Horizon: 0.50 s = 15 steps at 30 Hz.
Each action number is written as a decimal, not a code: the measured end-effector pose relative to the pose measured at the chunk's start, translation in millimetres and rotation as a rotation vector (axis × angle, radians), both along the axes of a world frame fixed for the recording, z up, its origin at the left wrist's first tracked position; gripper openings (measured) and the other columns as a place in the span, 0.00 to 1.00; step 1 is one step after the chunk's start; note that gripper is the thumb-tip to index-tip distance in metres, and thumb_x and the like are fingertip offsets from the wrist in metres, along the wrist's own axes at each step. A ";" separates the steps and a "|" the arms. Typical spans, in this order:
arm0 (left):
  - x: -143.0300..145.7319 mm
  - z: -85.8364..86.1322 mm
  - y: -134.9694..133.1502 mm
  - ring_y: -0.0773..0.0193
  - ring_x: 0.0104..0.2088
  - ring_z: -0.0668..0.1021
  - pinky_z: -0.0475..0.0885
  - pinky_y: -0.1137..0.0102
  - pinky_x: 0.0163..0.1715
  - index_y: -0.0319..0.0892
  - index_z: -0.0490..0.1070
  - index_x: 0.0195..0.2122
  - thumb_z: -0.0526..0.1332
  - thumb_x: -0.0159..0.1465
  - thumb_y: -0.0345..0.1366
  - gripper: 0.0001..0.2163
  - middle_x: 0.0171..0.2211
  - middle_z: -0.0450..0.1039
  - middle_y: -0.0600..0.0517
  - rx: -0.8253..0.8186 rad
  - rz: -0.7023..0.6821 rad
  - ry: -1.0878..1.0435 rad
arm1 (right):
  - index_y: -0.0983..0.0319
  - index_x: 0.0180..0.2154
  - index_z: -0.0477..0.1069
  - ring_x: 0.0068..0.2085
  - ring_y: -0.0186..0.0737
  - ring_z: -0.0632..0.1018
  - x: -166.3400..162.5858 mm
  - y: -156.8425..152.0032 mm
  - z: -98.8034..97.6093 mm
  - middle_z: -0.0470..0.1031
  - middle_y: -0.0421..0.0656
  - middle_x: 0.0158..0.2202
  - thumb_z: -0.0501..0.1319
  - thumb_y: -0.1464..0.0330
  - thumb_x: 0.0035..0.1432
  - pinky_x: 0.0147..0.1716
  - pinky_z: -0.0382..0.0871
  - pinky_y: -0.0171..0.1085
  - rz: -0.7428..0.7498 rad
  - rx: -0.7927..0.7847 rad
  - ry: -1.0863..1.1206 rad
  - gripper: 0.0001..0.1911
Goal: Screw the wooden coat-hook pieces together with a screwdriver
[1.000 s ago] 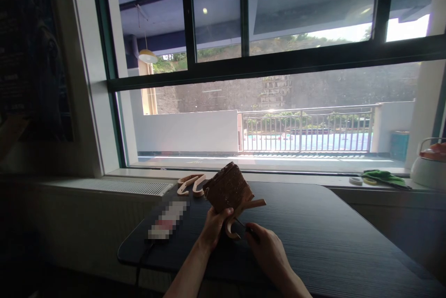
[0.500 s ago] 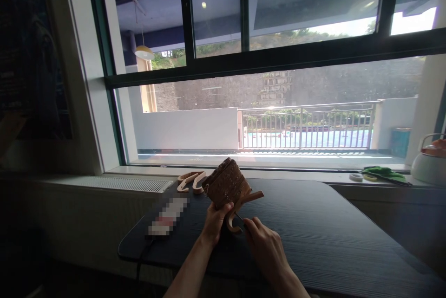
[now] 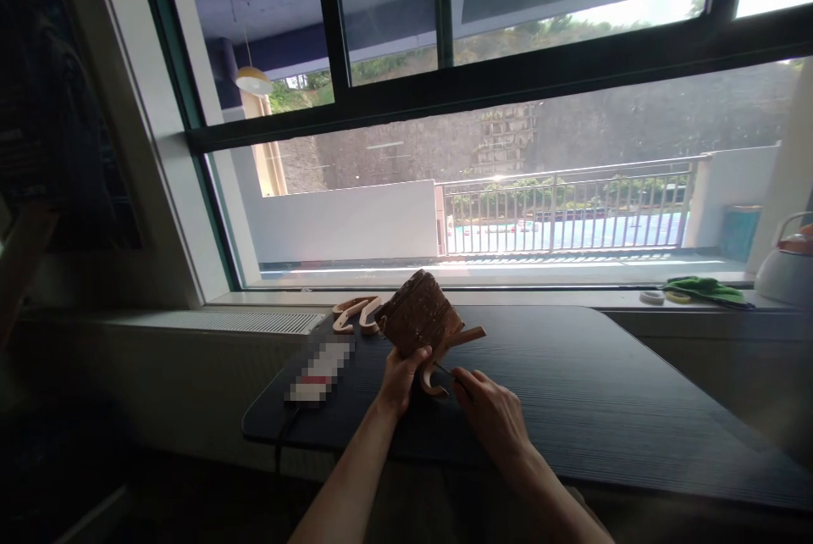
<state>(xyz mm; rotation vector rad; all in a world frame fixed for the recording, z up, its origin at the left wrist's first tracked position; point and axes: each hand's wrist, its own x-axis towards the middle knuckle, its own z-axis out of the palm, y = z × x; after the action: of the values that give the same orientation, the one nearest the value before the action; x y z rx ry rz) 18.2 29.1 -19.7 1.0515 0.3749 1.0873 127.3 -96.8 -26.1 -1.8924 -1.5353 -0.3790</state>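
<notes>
Left hand (image 3: 400,374) is clasping the wooden block (image 3: 419,319); right hand (image 3: 492,408) is pinching a thin tool (image 3: 445,369).
Tip is probing at the block's 5 o'clock; bracing it steady seems wise.

Dark table (image 3: 603,408), wood-grain top, rounded corners. At its far left corner lie two pale curved wooden pieces (image 3: 356,313), side by side. Nearer, on the table's left part, is a flat pixelated item (image 3: 319,370); a dark cable (image 3: 284,434) drops over the table's left edge just below it. Left of the table is a white vent grille (image 3: 254,321). Behind the table's far right corner, on the sill, are a green cloth (image 3: 705,288), a small ring, possibly tape (image 3: 652,296), and a white kettle (image 3: 784,269) at the picture edge. Beyond the table stand a black-framed window (image 3: 508,78) and, outside it, a balcony railing (image 3: 565,205) and a hanging lamp (image 3: 252,82).
</notes>
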 end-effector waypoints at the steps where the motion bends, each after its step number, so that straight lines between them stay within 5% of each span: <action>1: 0.1 -0.3 0.6 0.60 0.33 0.77 0.69 0.66 0.37 0.37 0.74 0.35 0.69 0.45 0.33 0.15 0.32 0.77 0.49 -0.001 -0.001 -0.007 | 0.53 0.42 0.70 0.25 0.35 0.75 -0.8 -0.4 0.3 0.74 0.39 0.31 0.49 0.65 0.59 0.21 0.59 0.32 -0.008 0.002 -0.019 0.13; 6: -0.7 -0.8 3.8 0.58 0.34 0.77 0.69 0.65 0.39 0.37 0.73 0.35 0.69 0.44 0.34 0.15 0.32 0.77 0.49 -0.026 0.032 -0.020 | 0.60 0.49 0.61 0.36 0.36 0.76 1.8 2.1 -4.3 0.72 0.43 0.41 0.52 0.72 0.54 0.32 0.64 0.32 0.106 0.102 0.070 0.19; 10: -1.6 0.7 3.4 0.59 0.35 0.77 0.69 0.65 0.40 0.38 0.74 0.34 0.69 0.45 0.33 0.14 0.32 0.77 0.50 -0.038 0.039 -0.023 | 0.62 0.43 0.65 0.38 0.35 0.75 2.2 1.4 -5.4 0.73 0.44 0.39 0.49 0.72 0.58 0.36 0.64 0.31 0.199 0.141 0.016 0.12; 15: -2.2 1.1 2.1 0.60 0.34 0.77 0.69 0.66 0.39 0.37 0.74 0.33 0.69 0.44 0.33 0.14 0.31 0.77 0.50 -0.043 0.021 -0.019 | 0.61 0.41 0.68 0.34 0.34 0.75 -0.8 -2.3 -2.9 0.74 0.43 0.34 0.48 0.69 0.61 0.32 0.61 0.31 0.143 0.132 -0.073 0.12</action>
<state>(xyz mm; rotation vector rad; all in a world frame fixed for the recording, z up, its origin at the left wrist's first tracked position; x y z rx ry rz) 16.0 31.2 -18.6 1.0011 0.3933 1.1025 126.6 -99.1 -29.0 -1.6731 -1.6410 -0.4779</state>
